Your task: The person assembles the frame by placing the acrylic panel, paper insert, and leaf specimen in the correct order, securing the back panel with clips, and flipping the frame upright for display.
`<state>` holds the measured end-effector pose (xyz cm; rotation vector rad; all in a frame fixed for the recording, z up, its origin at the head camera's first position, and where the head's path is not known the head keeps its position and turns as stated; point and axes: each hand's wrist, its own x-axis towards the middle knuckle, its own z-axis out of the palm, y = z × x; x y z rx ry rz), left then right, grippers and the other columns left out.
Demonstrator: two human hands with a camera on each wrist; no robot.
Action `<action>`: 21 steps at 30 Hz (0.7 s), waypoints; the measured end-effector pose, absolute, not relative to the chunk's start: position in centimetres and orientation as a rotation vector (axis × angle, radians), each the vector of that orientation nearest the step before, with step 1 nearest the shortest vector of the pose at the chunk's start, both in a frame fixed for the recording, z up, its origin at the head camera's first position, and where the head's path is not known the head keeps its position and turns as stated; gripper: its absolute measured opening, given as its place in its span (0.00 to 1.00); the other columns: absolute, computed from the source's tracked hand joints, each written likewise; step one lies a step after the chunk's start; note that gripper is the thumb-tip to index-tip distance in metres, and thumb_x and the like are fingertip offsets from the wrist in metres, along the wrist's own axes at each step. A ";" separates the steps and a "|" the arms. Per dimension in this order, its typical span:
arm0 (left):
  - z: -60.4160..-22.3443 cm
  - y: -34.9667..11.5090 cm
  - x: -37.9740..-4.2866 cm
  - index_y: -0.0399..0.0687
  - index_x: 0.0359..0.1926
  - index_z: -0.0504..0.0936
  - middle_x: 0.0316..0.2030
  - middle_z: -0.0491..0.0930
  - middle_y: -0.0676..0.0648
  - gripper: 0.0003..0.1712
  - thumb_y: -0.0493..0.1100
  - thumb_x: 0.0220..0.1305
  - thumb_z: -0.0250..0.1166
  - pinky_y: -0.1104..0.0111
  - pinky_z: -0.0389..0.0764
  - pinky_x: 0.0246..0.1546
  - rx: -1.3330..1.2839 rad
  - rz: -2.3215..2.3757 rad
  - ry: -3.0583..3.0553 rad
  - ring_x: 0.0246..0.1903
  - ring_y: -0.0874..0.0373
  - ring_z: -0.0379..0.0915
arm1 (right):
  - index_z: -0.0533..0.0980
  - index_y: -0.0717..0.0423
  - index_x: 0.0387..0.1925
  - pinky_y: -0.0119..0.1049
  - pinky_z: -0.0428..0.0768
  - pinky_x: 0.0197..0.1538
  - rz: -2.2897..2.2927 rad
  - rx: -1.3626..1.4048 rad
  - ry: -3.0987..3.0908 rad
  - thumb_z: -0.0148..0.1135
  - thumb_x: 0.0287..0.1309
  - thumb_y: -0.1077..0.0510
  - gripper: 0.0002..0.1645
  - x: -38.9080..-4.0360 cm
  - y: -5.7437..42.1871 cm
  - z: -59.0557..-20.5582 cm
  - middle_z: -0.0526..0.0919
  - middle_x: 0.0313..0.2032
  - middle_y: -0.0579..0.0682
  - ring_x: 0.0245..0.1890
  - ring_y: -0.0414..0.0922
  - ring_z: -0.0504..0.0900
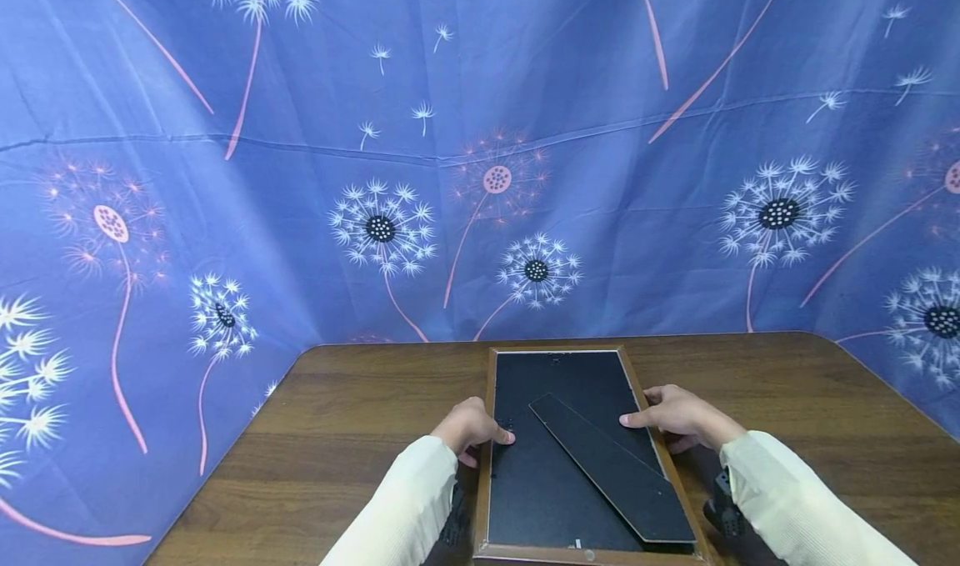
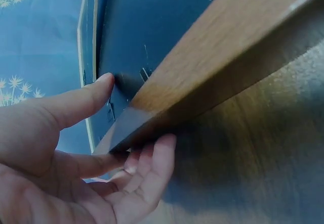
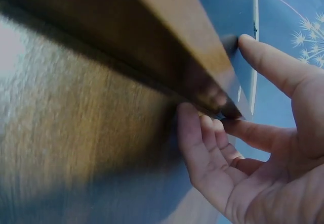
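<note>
A picture frame (image 1: 517, 499) with a brown wooden rim lies back side up, its black backing facing me. An easel leg (image 1: 607, 466) slants across the backing from upper middle to lower right. My left hand (image 1: 472, 429) grips the left rim, its thumb on the backing and its fingers below the edge. On the opposite side my right hand (image 1: 686, 416) holds the right rim in the same way. Both wrist views show the fingertips under the wooden rim (image 2: 167, 77), close over the table; the frame's front is hidden.
The wooden table (image 1: 360, 433) extends to both sides of the frame, with its far edge just beyond the frame's top. Behind and at the sides hangs a blue cloth (image 1: 637, 241) with a dandelion print.
</note>
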<state>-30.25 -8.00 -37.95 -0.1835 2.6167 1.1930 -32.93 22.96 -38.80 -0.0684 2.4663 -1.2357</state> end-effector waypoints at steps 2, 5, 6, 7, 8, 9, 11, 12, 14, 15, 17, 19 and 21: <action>-37.9 -8.1 -30.2 0.24 0.50 0.74 0.38 0.75 0.34 0.26 0.35 0.57 0.76 0.49 0.86 0.32 -0.179 1.228 2.590 0.44 0.37 0.78 | 0.50 0.84 0.69 0.60 0.83 0.48 -1.235 -0.056 2.463 0.71 0.62 0.51 0.56 -32.9 22.9 -38.8 0.67 0.59 0.80 0.56 0.71 0.76; -38.0 -8.5 -29.9 0.21 0.60 0.68 0.45 0.76 0.30 0.33 0.32 0.59 0.74 0.47 0.86 0.36 -0.142 1.308 2.531 0.50 0.35 0.78 | 0.49 0.84 0.69 0.60 0.82 0.48 -1.235 -0.048 2.462 0.71 0.61 0.51 0.57 -32.9 22.9 -38.8 0.68 0.59 0.81 0.57 0.72 0.75; -38.0 -8.6 -29.8 0.20 0.62 0.67 0.47 0.76 0.30 0.34 0.31 0.60 0.73 0.47 0.86 0.37 -0.122 1.331 2.511 0.51 0.34 0.78 | 0.50 0.84 0.69 0.60 0.82 0.48 -1.238 -0.047 2.461 0.72 0.61 0.51 0.57 -32.9 22.8 -38.8 0.68 0.58 0.81 0.57 0.73 0.75; -38.1 -8.8 -29.8 0.20 0.63 0.66 0.47 0.77 0.29 0.34 0.30 0.61 0.71 0.46 0.85 0.39 -0.097 1.355 2.490 0.52 0.34 0.78 | 0.50 0.84 0.69 0.60 0.82 0.48 -1.241 -0.046 2.461 0.72 0.60 0.51 0.57 -33.0 22.8 -38.8 0.68 0.58 0.81 0.57 0.73 0.74; -38.1 -9.0 -29.7 0.20 0.64 0.65 0.48 0.78 0.29 0.34 0.29 0.62 0.70 0.46 0.85 0.39 -0.075 1.377 2.471 0.52 0.33 0.78 | 0.50 0.84 0.69 0.61 0.82 0.49 -1.245 -0.044 2.461 0.72 0.60 0.51 0.57 -33.0 22.8 -38.9 0.68 0.59 0.81 0.59 0.74 0.73; -38.2 -9.1 -29.6 0.20 0.65 0.65 0.47 0.79 0.30 0.34 0.28 0.62 0.69 0.46 0.85 0.40 -0.053 1.393 2.455 0.52 0.33 0.78 | 0.50 0.84 0.69 0.61 0.82 0.49 -1.247 -0.045 2.461 0.72 0.59 0.51 0.57 -33.0 22.8 -38.9 0.67 0.60 0.82 0.59 0.75 0.72; -38.2 -9.3 -29.6 0.20 0.65 0.65 0.46 0.80 0.31 0.33 0.27 0.63 0.68 0.45 0.84 0.41 -0.029 1.420 2.428 0.51 0.33 0.79 | 0.50 0.84 0.69 0.61 0.81 0.49 -1.264 -0.042 2.457 0.73 0.59 0.52 0.57 -33.0 22.7 -38.9 0.69 0.59 0.81 0.60 0.75 0.71; -38.2 -9.3 -29.6 0.21 0.65 0.65 0.45 0.80 0.31 0.32 0.27 0.63 0.67 0.45 0.84 0.42 -0.024 1.425 2.424 0.51 0.33 0.79 | 0.50 0.83 0.69 0.61 0.81 0.49 -1.270 -0.033 2.456 0.73 0.58 0.52 0.57 -33.0 22.7 -38.9 0.69 0.59 0.81 0.60 0.76 0.71; -38.2 -9.3 -29.5 0.21 0.65 0.65 0.46 0.80 0.30 0.32 0.27 0.63 0.67 0.45 0.84 0.42 -0.033 1.429 2.421 0.52 0.33 0.79 | 0.50 0.83 0.70 0.61 0.81 0.49 -1.271 -0.017 2.454 0.73 0.58 0.52 0.57 -32.9 22.6 -38.9 0.69 0.59 0.82 0.60 0.76 0.70; -38.1 -9.2 -29.5 0.20 0.65 0.64 0.47 0.79 0.29 0.33 0.26 0.63 0.67 0.44 0.84 0.42 -0.039 1.432 2.420 0.52 0.33 0.78 | 0.50 0.83 0.70 0.61 0.81 0.50 -1.269 -0.007 2.456 0.74 0.58 0.52 0.58 -32.8 22.6 -38.9 0.69 0.59 0.82 0.60 0.76 0.70; -38.1 -9.0 -29.3 0.20 0.66 0.63 0.49 0.78 0.26 0.34 0.26 0.62 0.67 0.44 0.84 0.42 -0.057 1.438 2.419 0.54 0.32 0.77 | 0.50 0.83 0.70 0.61 0.81 0.50 -1.253 0.011 2.467 0.74 0.57 0.52 0.58 -32.8 22.6 -38.9 0.67 0.60 0.83 0.61 0.77 0.69; -38.1 -8.9 -29.3 0.19 0.66 0.61 0.51 0.76 0.24 0.36 0.26 0.62 0.67 0.44 0.84 0.42 -0.068 1.437 2.419 0.55 0.31 0.76 | 0.50 0.83 0.70 0.61 0.81 0.50 -1.240 0.022 2.474 0.75 0.57 0.52 0.59 -32.8 22.6 -39.0 0.65 0.62 0.83 0.61 0.77 0.68; -38.1 -8.9 -29.2 0.18 0.67 0.60 0.53 0.75 0.22 0.37 0.25 0.62 0.67 0.44 0.84 0.42 -0.075 1.436 2.419 0.56 0.30 0.75 | 0.50 0.83 0.70 0.60 0.82 0.49 -1.232 0.025 2.483 0.75 0.57 0.52 0.59 -32.7 22.6 -39.0 0.65 0.62 0.83 0.61 0.77 0.68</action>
